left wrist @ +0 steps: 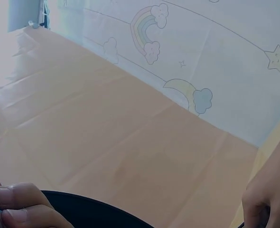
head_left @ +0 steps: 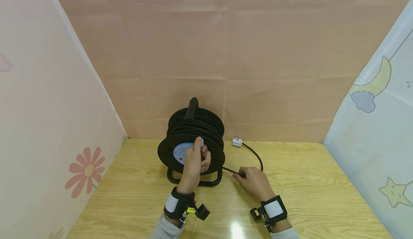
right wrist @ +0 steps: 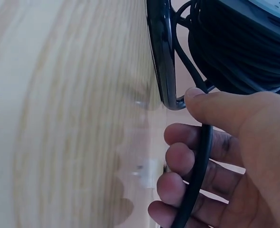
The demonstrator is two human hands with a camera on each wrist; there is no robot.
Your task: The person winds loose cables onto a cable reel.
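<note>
A black cable reel (head_left: 166, 153) stands upright on the table, wound with black cable, with a pale blue socket panel (head_left: 179, 152) on its front face. My left hand (head_left: 194, 158) grips the light-coloured crank knob (head_left: 202, 143) on that face, mostly hidden by the fingers. In the left wrist view its fingertips (left wrist: 21, 204) show curled beside the reel's dark rim. To the right, low over the table, my right hand (head_left: 255, 181) holds the loose cable (head_left: 260, 160). The right wrist view shows thumb and fingers around the cable (right wrist: 197, 175), which runs up to the reel.
A white plug (head_left: 237, 142) at the cable's end lies near the back wall (head_left: 274, 106), prongs pointing toward it. The reel's tubular stand (head_left: 208, 183) rests on the wooden table (head_left: 306, 189). Patterned sheets flank the table, with a flower (head_left: 86, 171) on the left one.
</note>
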